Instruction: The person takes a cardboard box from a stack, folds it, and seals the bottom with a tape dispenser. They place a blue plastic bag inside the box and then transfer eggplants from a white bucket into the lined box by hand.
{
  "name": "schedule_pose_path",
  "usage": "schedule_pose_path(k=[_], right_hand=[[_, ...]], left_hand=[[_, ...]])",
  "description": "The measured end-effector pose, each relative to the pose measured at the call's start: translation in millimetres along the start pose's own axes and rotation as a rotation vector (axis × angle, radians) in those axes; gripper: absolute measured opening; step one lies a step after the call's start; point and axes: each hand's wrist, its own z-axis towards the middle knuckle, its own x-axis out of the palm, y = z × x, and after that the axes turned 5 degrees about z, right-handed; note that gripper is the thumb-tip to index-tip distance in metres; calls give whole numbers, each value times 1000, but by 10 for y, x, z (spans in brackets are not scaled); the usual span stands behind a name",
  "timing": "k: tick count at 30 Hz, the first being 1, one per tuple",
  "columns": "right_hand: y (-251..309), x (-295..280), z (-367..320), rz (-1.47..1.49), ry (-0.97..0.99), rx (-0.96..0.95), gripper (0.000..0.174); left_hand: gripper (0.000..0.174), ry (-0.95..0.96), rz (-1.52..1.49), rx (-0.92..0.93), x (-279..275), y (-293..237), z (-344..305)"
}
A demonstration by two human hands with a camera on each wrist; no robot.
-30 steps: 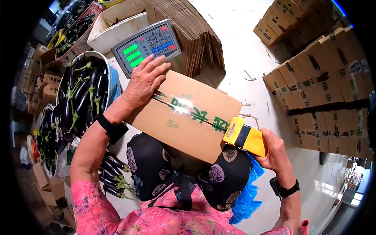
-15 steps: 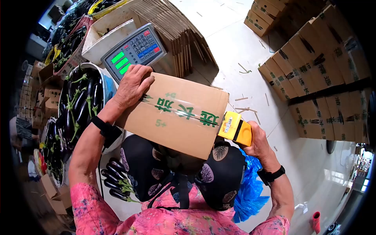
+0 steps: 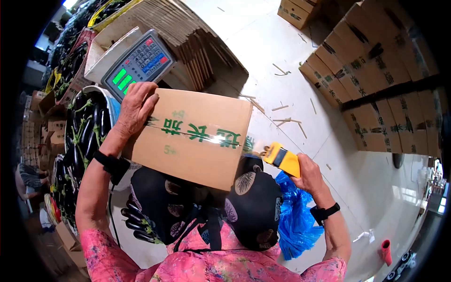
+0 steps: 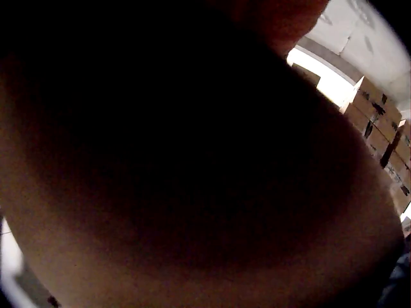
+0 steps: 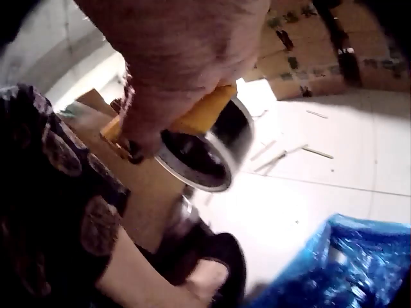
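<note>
A closed cardboard box [image 3: 202,157] with green printing lies across the person's lap, glossy clear tape [image 3: 218,139] along its middle seam. The left hand [image 3: 134,110] holds the box's far left corner, thumb on the top face. In the left wrist view the hand's work is hidden in darkness. My right hand [image 3: 307,174] grips a yellow tape dispenser [image 3: 284,159] just off the box's right end. Seen from the right wrist, a tape roll [image 5: 209,151] hangs below the right hand [image 5: 183,70].
A lit scale display [image 3: 138,63] and stacked flat cardboard [image 3: 197,61] stand beyond the box. Eggplants fill a tub [image 3: 112,108] at left; several more eggplants [image 3: 138,221] lie by the left leg. Blue plastic strips [image 3: 298,221] hang at right. Packed cartons [image 3: 371,70] are stacked far right.
The dispenser has moved off the box's right end, with a gap now between them. In the head view the box and left hand have shifted left, along with the surroundings.
</note>
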Motion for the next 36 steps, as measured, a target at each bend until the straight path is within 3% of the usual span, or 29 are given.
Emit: schedule_pose_path(k=[6,10,12,15,21,25,26,28,29,32,34,36], right_hand=[[873,-385,566,-281,270,167,41],[1056,-106,1180,-321,251,-169,23],[929,284,1238,-777,95,-576,36],[601,548,1493,-339,488,58,32],[-391,781,944,-254,334,423,47],[-742,963,608,-175,205,653,60],[-779,1037,547,-217,94,579,60],[-666,1053,544,-296,-134,426,60],[-588,1111,671,-185,-233,369,55],[420,616,1262,654,-651,291,40],[898,407,1565,1124,-655,257,48],[1165,487,1819,977,-646,176,54]], left_hand=[[24,-27,-26,-36,20,-16,0],[25,-7,-18,-32,11,-40,10],[25,-23,-29,-13,-2,-47,5],[26,4,-60,-69,12,-17,-26],[27,39,-46,-94,0,-66,24],[26,39,-46,-126,21,-124,33],[26,35,-45,-134,19,-132,29],[25,36,-44,-161,30,-135,31],[25,29,-43,-167,38,-140,30],[25,27,-40,-193,58,-164,47],[26,25,-20,-197,54,-156,51],[26,24,13,-189,60,-138,38]])
